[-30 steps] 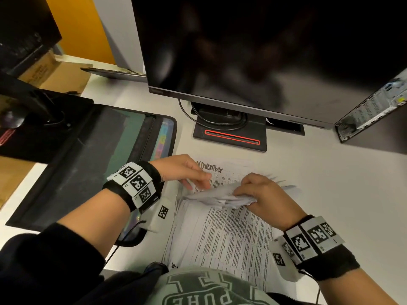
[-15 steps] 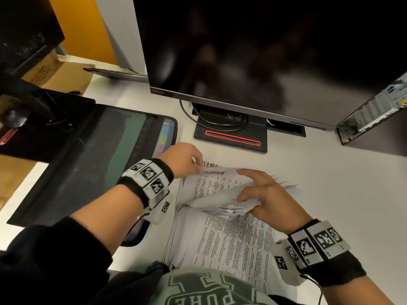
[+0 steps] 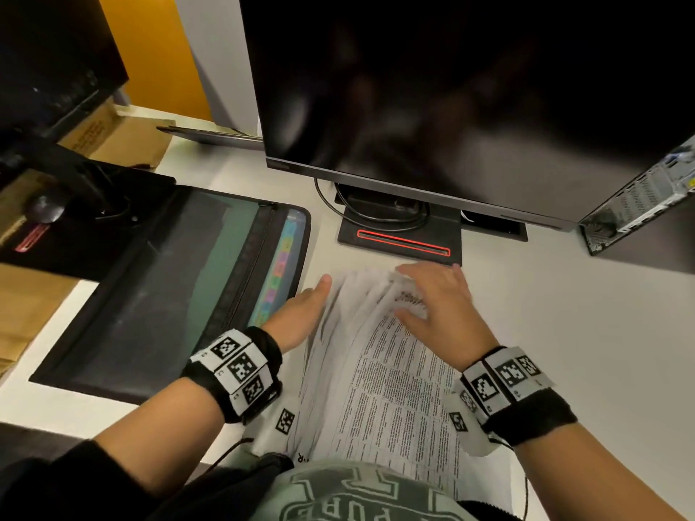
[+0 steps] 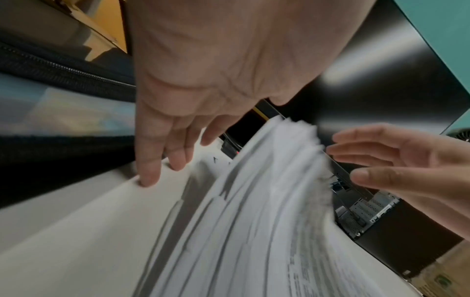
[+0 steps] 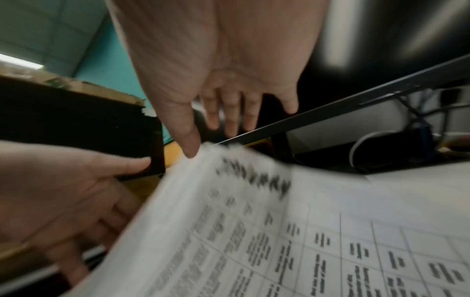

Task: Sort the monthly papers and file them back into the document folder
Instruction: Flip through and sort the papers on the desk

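A stack of printed papers [image 3: 391, 381] lies on the white desk in front of me, its far ends blurred and fanned upward [image 4: 254, 201]. My left hand [image 3: 304, 314] lies flat with straight fingers at the stack's left edge, fingertips touching the desk [image 4: 150, 176]. Above the top sheet [image 5: 279, 231], my right hand [image 3: 436, 302] is spread with straight fingers over the handwritten heading. Neither hand grips anything. The black zippered document folder [image 3: 158, 295] lies open to the left, with coloured tabs [image 3: 280, 272] showing along its right side.
A dark monitor [image 3: 451, 88] on a black stand [image 3: 402, 235] rises just behind the papers, with cables at its base. A computer tower [image 3: 639, 204] stands at the right. Cardboard boxes [image 3: 113, 137] and a second monitor stand [image 3: 56, 204] sit at the left.
The right hand has let go of the folded-back bunch of sheets, which has dropped forward onto the stack. Both hands have opened flat, the left one now at the stack's left edge.
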### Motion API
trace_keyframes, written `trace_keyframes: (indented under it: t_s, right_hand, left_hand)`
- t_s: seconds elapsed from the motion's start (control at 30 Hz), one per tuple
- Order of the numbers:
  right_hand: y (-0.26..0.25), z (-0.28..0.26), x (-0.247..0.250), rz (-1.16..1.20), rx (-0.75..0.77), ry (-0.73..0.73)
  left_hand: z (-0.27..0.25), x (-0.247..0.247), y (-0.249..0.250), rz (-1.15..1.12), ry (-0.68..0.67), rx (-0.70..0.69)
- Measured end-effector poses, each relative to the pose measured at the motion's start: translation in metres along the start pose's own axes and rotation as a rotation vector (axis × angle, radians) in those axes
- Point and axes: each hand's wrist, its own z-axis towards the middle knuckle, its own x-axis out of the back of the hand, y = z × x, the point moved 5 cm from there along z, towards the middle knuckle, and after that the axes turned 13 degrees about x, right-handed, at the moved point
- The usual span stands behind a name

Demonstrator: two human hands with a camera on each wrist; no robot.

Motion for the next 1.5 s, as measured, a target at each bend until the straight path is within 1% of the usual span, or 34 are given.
trace_keyframes:
  t_s: [0.03, 0.07, 0.1, 0.13, 0.17, 0.2, 0.23, 0.27, 0.3, 0.33, 0.43, 0.5, 0.57, 0.63, 0.67, 0.7, 0.77, 0.83, 0.9, 0.97, 1.03, 1.2, 1.3, 1.4, 1.43, 1.5]
  right_hand:
    - [0.005, -0.005, 0.006, 0.039, -0.072, 0.075]
    - [0.013, -0.013, 0.011, 0.072, -0.181, 0.129]
    - [0.026, -0.025, 0.015, 0.098, -0.336, 0.149]
    - [0.040, -0.041, 0.017, 0.105, -0.518, 0.118]
    - [0.053, -0.060, 0.017, 0.101, -0.699, 0.028]
    - [0.063, -0.079, 0.013, 0.111, -0.851, -0.116]
    - [0.066, -0.097, 0.005, 0.154, -0.955, -0.282]
    - [0.065, -0.112, -0.004, 0.227, -1.012, -0.420]
    - [0.061, -0.122, -0.013, 0.312, -1.038, -0.491]
    - [0.057, -0.128, -0.022, 0.390, -1.038, -0.501]
    - [0.050, -0.123, -0.045, 0.522, -0.985, -0.373]
    - [0.048, -0.111, -0.054, 0.494, -0.948, -0.302]
    - [0.048, -0.101, -0.054, 0.374, -0.915, -0.269]
    - [0.048, -0.101, -0.052, 0.267, -0.999, -0.250]
    - [0.049, -0.103, -0.053, 0.266, -1.037, -0.262]
    - [0.047, -0.103, -0.056, 0.303, -1.038, -0.273]
    - [0.045, -0.100, -0.062, 0.374, -0.958, -0.278]
    - [0.045, -0.094, -0.062, 0.382, -0.876, -0.204]
    - [0.046, -0.087, -0.056, 0.375, -0.838, -0.100]
    - [0.047, -0.085, -0.050, 0.383, -0.832, -0.016]
    - [0.049, -0.088, -0.046, 0.364, -0.817, 0.038]
    - [0.057, -0.103, -0.033, 0.227, -0.735, 0.185]
    - [0.056, -0.106, -0.025, 0.250, -0.687, 0.246]
    - [0.050, -0.105, -0.028, 0.396, -0.627, 0.226]
    - [0.047, -0.103, -0.031, 0.410, -0.595, 0.185]
    - [0.042, -0.100, -0.039, 0.348, -0.526, 0.111]
  left_hand:
    - [0.003, -0.001, -0.002, 0.054, 0.009, 0.031]
    - [0.004, 0.000, -0.004, 0.106, 0.012, 0.065]
    - [0.006, 0.000, -0.007, 0.135, 0.010, 0.104]
    - [0.006, 0.000, -0.011, 0.132, -0.005, 0.153]
    - [0.005, -0.001, -0.016, 0.120, -0.028, 0.202]
    - [0.005, -0.002, -0.020, 0.122, -0.053, 0.236]
    - [0.005, -0.005, -0.023, 0.141, -0.075, 0.253]
    - [0.006, -0.008, -0.025, 0.156, -0.096, 0.260]
    - [0.006, -0.010, -0.025, 0.167, -0.109, 0.254]
    - [0.006, -0.013, -0.023, 0.175, -0.114, 0.239]
    - [0.010, -0.019, -0.015, 0.245, -0.094, 0.147]
    - [0.016, -0.019, -0.008, 0.319, -0.057, 0.078]
    - [0.020, -0.016, -0.003, 0.387, 0.000, 0.036]
    - [0.023, -0.013, -0.005, 0.409, 0.037, 0.029]
    - [0.024, -0.013, -0.009, 0.404, 0.026, 0.037]
    - [0.025, -0.015, -0.013, 0.395, -0.004, 0.048]
    - [0.025, -0.019, -0.022, 0.409, -0.036, 0.054]
    - [0.024, -0.017, -0.023, 0.456, 0.033, 0.007]
    - [0.023, -0.013, -0.019, 0.467, 0.097, -0.057]
    - [0.021, -0.010, -0.016, 0.405, 0.120, -0.090]
    - [0.018, -0.009, -0.015, 0.344, 0.139, -0.100]
    - [0.004, -0.005, -0.010, 0.244, 0.269, -0.154]
    - [-0.003, -0.006, -0.012, 0.137, 0.264, -0.137]
    - [0.000, -0.006, -0.015, 0.038, 0.243, -0.062]
    - [0.002, -0.006, -0.017, 0.013, 0.243, -0.038]
    - [0.006, -0.007, -0.017, -0.022, 0.256, -0.038]
